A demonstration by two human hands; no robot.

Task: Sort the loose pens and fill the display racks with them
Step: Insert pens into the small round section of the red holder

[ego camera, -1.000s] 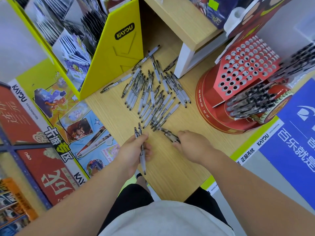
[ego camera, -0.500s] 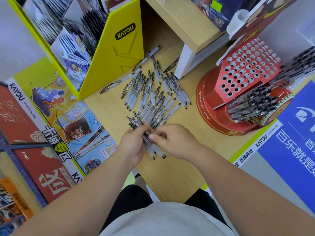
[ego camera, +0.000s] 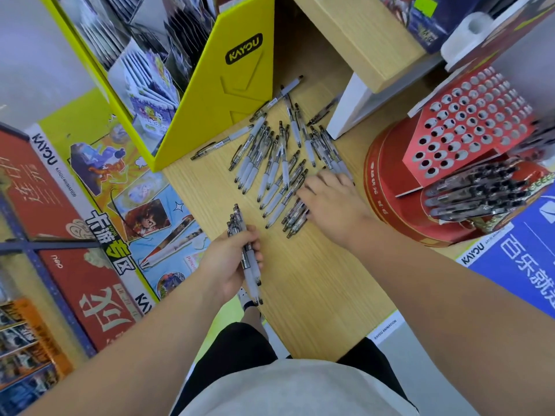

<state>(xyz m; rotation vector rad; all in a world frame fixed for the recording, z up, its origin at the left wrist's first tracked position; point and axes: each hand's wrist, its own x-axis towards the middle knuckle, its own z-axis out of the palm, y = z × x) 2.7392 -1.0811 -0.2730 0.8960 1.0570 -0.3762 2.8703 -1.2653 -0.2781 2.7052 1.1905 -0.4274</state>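
Several loose clear pens with white grips (ego camera: 277,163) lie spread over the wooden tabletop (ego camera: 312,283). My left hand (ego camera: 228,262) grips a bundle of pens (ego camera: 244,250) near the table's left edge, tips pointing away from me. My right hand (ego camera: 330,202) lies on the right side of the loose pile, fingers spread over some pens (ego camera: 295,216); whether it pinches any is hidden. At the right stands the red display rack (ego camera: 468,127) with many empty holes, and several dark-capped pens (ego camera: 477,193) stick out of its lower section.
A yellow card display stand (ego camera: 222,94) rises at the table's back left. A wooden shelf block (ego camera: 360,34) on a white support (ego camera: 351,106) sits behind the pens. The rack's round red base (ego camera: 390,202) is just right of my right hand.
My hands, together over the bundle half a second ago, have parted. The left keeps the bundle and moved back toward me. The right reached forward onto the loose pile.
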